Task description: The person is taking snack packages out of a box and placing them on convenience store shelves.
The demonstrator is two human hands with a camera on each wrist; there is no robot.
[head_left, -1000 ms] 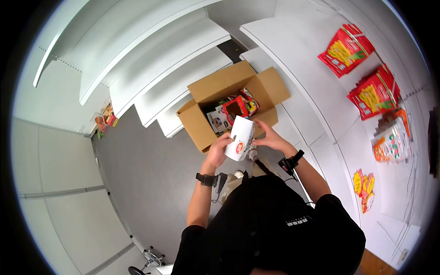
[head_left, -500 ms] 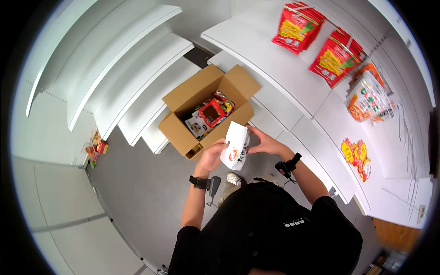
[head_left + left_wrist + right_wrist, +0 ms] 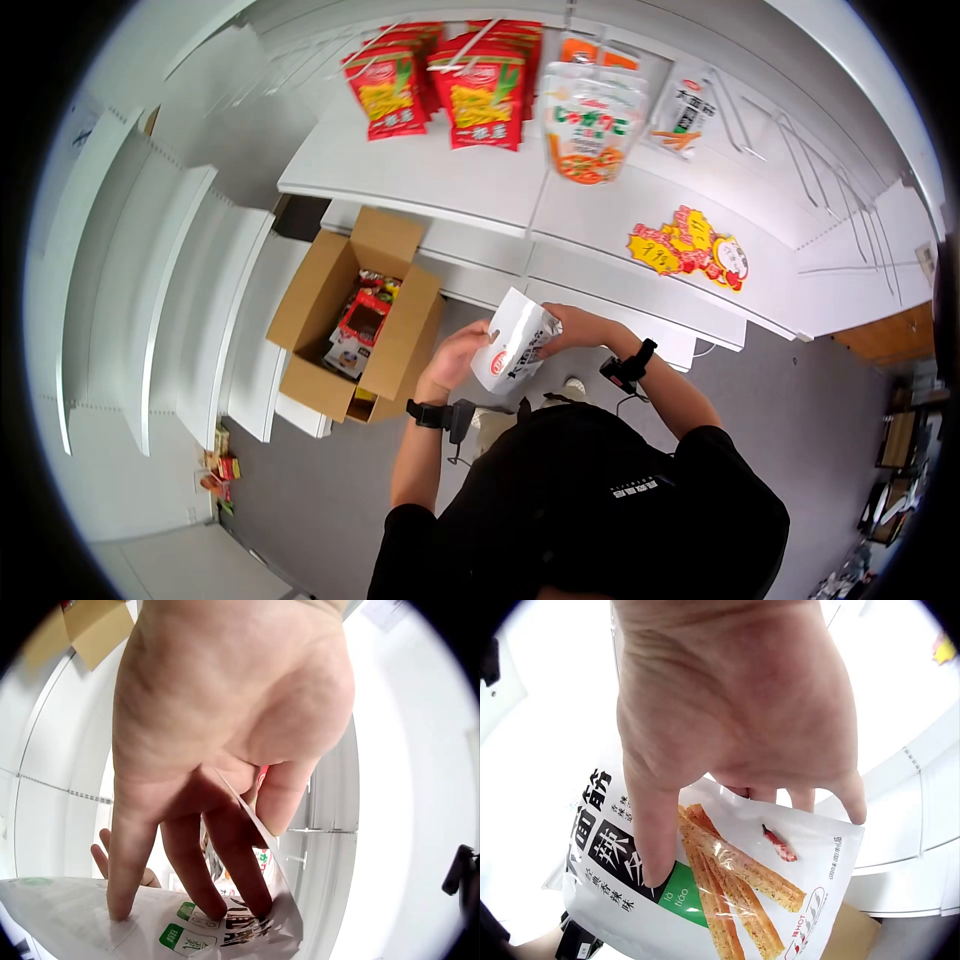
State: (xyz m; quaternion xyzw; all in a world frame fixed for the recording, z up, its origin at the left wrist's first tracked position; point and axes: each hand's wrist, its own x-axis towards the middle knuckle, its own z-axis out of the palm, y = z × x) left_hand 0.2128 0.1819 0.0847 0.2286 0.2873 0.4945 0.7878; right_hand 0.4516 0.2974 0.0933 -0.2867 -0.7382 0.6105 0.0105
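A white snack bag (image 3: 508,348) with a red logo is held between both hands in front of the torso. My left hand (image 3: 456,358) pinches its left edge, thumb on one face and fingers on the other, as the left wrist view shows. Gripping the right side is my right hand (image 3: 580,328); in the right wrist view its thumb (image 3: 654,847) lies across the printed front, with other fingers behind. That front shows brown strips, a chilli and a green label. Ahead, a similar white bag (image 3: 688,112) hangs on a hook.
An open cardboard box (image 3: 408,335) with assorted packets stands left of the hands. Red snack bags (image 3: 485,100) and a white-and-orange pouch (image 3: 592,130) hang above the shelf (image 3: 450,185). Yellow-and-red price signs (image 3: 690,248) lie on it. Wire hooks (image 3: 850,200) project at right.
The head view has swung right, so the hanging bags now sit ahead and the box lies to the left. Both hands still hold the white bag, and its front has tilted more into view.
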